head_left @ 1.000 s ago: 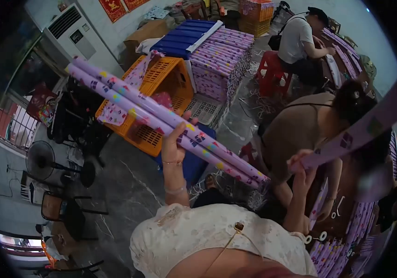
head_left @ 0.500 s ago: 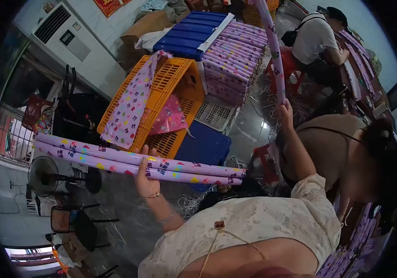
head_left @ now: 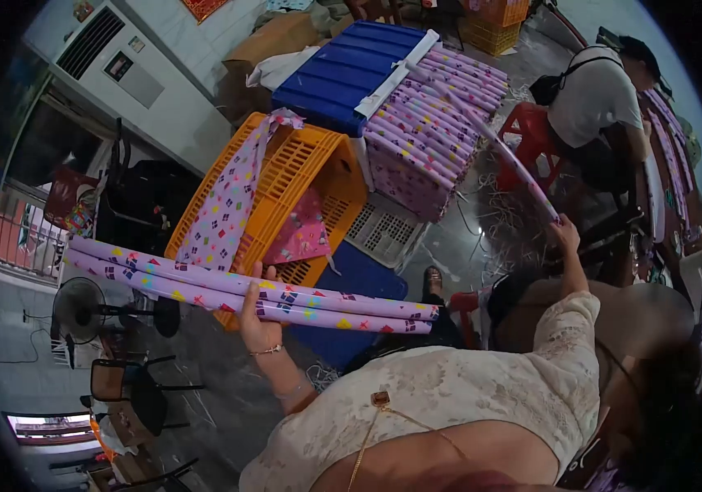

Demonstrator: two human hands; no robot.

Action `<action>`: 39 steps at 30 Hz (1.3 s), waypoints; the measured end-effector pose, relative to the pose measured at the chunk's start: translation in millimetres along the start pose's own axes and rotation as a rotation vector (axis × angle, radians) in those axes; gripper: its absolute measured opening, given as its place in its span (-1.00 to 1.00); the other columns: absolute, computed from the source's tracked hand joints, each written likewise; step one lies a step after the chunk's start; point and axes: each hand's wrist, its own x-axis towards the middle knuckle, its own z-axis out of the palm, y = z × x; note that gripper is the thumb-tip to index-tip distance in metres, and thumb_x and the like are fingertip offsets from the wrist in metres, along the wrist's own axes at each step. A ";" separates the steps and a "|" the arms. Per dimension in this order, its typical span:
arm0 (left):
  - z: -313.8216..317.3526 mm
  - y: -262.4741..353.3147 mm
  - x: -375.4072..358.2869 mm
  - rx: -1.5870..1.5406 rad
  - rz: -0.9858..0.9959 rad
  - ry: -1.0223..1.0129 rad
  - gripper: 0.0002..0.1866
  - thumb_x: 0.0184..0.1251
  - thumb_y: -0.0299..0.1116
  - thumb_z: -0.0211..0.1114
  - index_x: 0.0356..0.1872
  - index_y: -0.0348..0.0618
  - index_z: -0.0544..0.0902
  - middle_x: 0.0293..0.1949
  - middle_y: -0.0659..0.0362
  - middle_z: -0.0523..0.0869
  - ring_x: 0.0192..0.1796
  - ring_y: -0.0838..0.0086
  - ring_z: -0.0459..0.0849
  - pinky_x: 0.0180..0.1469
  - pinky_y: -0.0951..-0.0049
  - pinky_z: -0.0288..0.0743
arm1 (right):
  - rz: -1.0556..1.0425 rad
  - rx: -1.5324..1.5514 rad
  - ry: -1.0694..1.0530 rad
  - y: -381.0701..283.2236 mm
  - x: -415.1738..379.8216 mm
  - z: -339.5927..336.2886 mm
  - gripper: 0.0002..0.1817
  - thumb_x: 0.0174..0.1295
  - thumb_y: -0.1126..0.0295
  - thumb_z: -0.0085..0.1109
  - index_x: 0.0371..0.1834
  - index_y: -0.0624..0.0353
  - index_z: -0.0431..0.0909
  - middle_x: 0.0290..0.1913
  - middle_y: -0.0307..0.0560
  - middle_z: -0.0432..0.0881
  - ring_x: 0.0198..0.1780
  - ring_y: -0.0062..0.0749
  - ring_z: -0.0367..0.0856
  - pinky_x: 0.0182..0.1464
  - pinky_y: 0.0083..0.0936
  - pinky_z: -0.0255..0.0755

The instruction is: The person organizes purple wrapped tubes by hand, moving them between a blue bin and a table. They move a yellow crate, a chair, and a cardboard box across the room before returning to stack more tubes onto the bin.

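My left hand (head_left: 257, 321) is wrapped around a pair of lilac wrapping paper rolls (head_left: 343, 310) with a colourful gift print, held level in front of me. At the right, my right hand (head_left: 565, 236) grips one end of another wrapping paper roll (head_left: 516, 167). That roll slants away up and left, and its far end overlaps the stack of similar rolls (head_left: 416, 135) in this view. The stack lies beside a blue plastic crate (head_left: 343, 61). Behind the pair of rolls, a printed paper sheet (head_left: 228, 193) drapes over an orange plastic crate (head_left: 297, 172).
One person (head_left: 588, 94) sits on a red stool (head_left: 527, 135) at a table with more rolls. Another person (head_left: 613, 316) is close at my right. A grey crate (head_left: 383, 225) and paper strips (head_left: 494, 213) lie on the floor. A fan (head_left: 80, 310) and chair (head_left: 150, 402) stand left.
My right hand has moved right and down, tipping its roll from nearly upright to a slant across the stack. My left hand still holds the pair in almost the same place.
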 end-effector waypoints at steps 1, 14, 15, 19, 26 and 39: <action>11.5 -9.0 13.4 0.000 -0.007 -0.007 -0.49 0.19 -0.45 0.12 0.18 -0.12 0.20 0.05 -0.05 0.45 0.07 0.19 0.46 0.06 0.17 0.39 | -0.009 -0.014 -0.026 17.2 15.4 5.5 -0.55 -0.15 -0.02 0.06 -0.20 -0.05 0.48 -0.36 -0.02 0.57 -0.27 -0.09 0.53 -0.26 -0.24 0.33; 178.9 -86.4 113.7 0.125 -0.115 0.081 -0.51 0.18 -0.50 0.12 0.15 -0.14 0.22 0.09 -0.06 0.38 0.11 0.14 0.41 0.11 0.16 0.33 | -0.214 -0.044 -0.094 -5.9 170.3 52.0 -0.60 -0.11 0.10 0.10 -0.19 0.02 0.49 -0.35 -0.05 0.59 -0.26 -0.11 0.54 -0.26 -0.31 0.39; 179.2 -94.2 119.8 0.123 -0.146 0.080 -0.51 0.18 -0.50 0.13 0.14 -0.15 0.21 0.08 -0.07 0.38 0.11 0.14 0.42 0.11 0.16 0.33 | -0.270 0.000 -0.094 -16.2 182.1 57.4 -0.64 -0.09 0.13 0.10 -0.22 0.05 0.49 -0.33 -0.07 0.55 -0.26 -0.10 0.53 -0.28 -0.30 0.39; 200.4 -113.0 130.8 0.159 -0.186 0.107 -0.50 0.17 -0.50 0.13 0.14 -0.14 0.21 0.07 -0.09 0.40 0.08 0.14 0.45 0.13 0.16 0.33 | -0.414 0.058 -0.054 -66.7 226.3 82.4 -0.68 -0.07 0.18 0.10 -0.26 0.09 0.48 -0.33 -0.12 0.48 -0.27 -0.12 0.51 -0.28 -0.30 0.37; 202.5 -125.2 135.3 0.176 -0.176 0.143 -0.52 0.21 -0.46 0.10 0.16 -0.14 0.22 0.10 -0.04 0.40 0.12 0.17 0.42 0.11 0.15 0.36 | -0.582 0.160 -0.149 -153.2 278.7 114.5 -0.61 -0.01 0.11 0.17 -0.22 0.14 0.48 -0.25 -0.12 0.45 -0.27 -0.13 0.50 -0.32 -0.29 0.37; 197.7 -114.4 119.0 0.145 -0.066 0.248 -0.53 0.22 -0.49 0.05 0.15 -0.23 0.15 0.13 -0.13 0.32 0.16 0.09 0.35 0.13 0.11 0.29 | -0.399 -0.012 -0.073 -258.6 303.9 167.5 -0.58 -0.06 0.09 0.08 -0.13 0.03 0.52 -0.09 -0.10 0.47 0.01 -0.18 0.41 0.02 -0.11 0.18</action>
